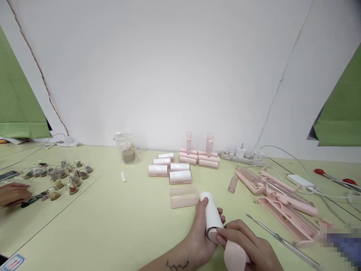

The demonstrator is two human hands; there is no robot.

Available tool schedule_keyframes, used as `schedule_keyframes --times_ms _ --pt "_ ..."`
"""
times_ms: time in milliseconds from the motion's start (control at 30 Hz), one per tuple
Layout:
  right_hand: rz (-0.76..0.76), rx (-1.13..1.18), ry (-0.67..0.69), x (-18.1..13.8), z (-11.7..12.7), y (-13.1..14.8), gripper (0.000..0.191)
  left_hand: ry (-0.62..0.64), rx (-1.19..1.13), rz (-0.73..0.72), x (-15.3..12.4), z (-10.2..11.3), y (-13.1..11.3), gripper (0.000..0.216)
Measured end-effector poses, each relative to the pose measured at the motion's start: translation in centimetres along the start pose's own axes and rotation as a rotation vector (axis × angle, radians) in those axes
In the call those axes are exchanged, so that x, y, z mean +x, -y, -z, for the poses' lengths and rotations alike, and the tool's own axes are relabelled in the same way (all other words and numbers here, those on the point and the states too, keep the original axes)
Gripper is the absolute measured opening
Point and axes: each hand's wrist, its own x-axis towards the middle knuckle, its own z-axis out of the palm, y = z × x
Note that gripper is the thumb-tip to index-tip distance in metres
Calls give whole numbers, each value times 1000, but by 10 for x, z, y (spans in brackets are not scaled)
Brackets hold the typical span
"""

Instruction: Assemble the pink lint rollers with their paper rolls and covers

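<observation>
My left hand (pixel 201 231) is wrapped round a white lint roller roll (pixel 211 210), thumb on top, tilted with its near end toward me. A round pale pink core (pixel 212 235) shows inside that dark-rimmed end. My right hand (pixel 251 244) is closed round a pink plastic handle (pixel 235 258), its fingertips touching the roll's near end. Just beyond my left hand lies a clear pink cover (pixel 184 196). Further back are several white rolls in pink covers (pixel 180 177). To the right, pink plastic roller parts (pixel 284 210) lie in a pile, with a small pink tube (pixel 232 183) beside them.
A metal rod tool (pixel 282 241) lies right of my hands. White cables run from a power strip (pixel 242 160) along the wall. A plastic cup (pixel 126 148) stands at the back. At left, another person's hand (pixel 14 194) is near several small glass domes (pixel 72 186).
</observation>
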Motion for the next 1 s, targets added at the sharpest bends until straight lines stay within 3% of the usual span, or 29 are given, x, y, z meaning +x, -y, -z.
schedule_keyframes --times_ms 167,467,600,700,800,900,1000 --pt "22 -70 -19 2 -1 5 29 65 -79 55 -5 -1 1 40" --pt "240 -329 -85 3 3 6 43 77 -43 115 -3 3 5 43" --pt "233 -362 -114 3 2 3 34 67 6 105 -5 0 5 44" --pt "146 -384 -116 3 -2 6 30 -22 126 -84 -11 -5 0 37" --pt "11 -306 9 8 1 19 42 -100 148 -354 -14 -11 -8 35" --pt "-243 25 90 19 15 35 49 -153 59 -342 -14 -16 -17 30" --pt "-582 388 43 41 34 39 42 -150 65 -413 -12 -19 -24 28"
